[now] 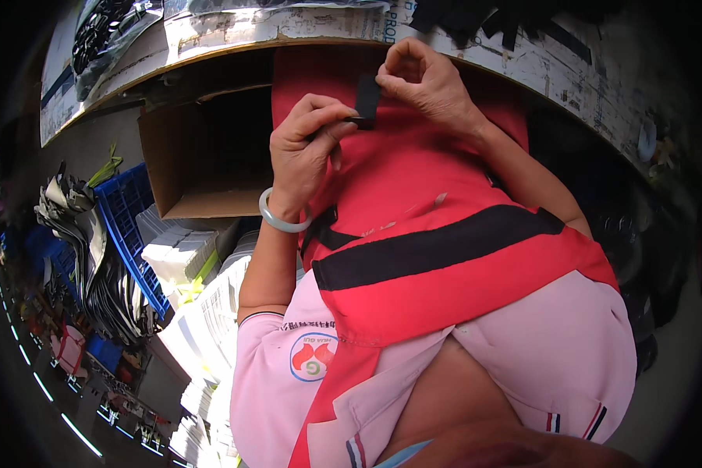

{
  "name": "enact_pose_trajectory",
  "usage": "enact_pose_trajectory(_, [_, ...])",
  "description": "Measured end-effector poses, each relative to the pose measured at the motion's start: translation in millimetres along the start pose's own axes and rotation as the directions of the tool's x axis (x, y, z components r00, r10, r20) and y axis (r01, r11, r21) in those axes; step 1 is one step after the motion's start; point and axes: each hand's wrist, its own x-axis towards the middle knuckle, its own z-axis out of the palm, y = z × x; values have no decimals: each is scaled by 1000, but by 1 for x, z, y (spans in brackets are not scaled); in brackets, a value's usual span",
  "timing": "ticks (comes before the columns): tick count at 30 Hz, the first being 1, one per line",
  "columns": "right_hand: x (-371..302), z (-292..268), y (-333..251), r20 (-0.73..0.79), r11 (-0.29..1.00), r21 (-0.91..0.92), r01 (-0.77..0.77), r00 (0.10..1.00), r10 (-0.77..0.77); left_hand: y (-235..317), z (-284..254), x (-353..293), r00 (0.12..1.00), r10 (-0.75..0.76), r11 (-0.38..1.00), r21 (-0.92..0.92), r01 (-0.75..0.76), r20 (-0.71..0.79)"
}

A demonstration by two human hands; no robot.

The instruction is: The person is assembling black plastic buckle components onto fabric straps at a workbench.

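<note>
A small black strip [366,97] of flat material is held up in front of the red apron [413,164], close to the table edge. My left hand [308,140], with a pale bangle at the wrist, pinches its lower end between thumb and fingers. At the strip's upper right corner, my right hand [433,86] has thumb and index finger pressed together, and the other fingers curl. Whether a second small piece lies under my left fingertips cannot be made out.
The worktable [320,25] with a worn, papered top runs across the far side. Black pieces [460,19] and a clear bag of black parts [105,39] lie on it. Below left are an open cardboard box [210,156], a blue crate [132,226] and white stacks [183,253].
</note>
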Motion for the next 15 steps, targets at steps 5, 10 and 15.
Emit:
enact_pose_trajectory(5, [-10, -11, -19, 83, 863, -401, 306, 951, -299, 14, -87, -39, 934, -235, 967, 36, 254, -269])
enact_pose_trajectory(10, [19, -59, -40, 165, 31, -968, 249, 725, -669, -15, -150, -60, 767, -259, 936, -347, 50, -588])
enact_pose_trajectory(15, [19, -49, -81, 77, 268, -840, 471, 593, -802, -22, -77, -19, 942, -217, 929, -351, 119, -256])
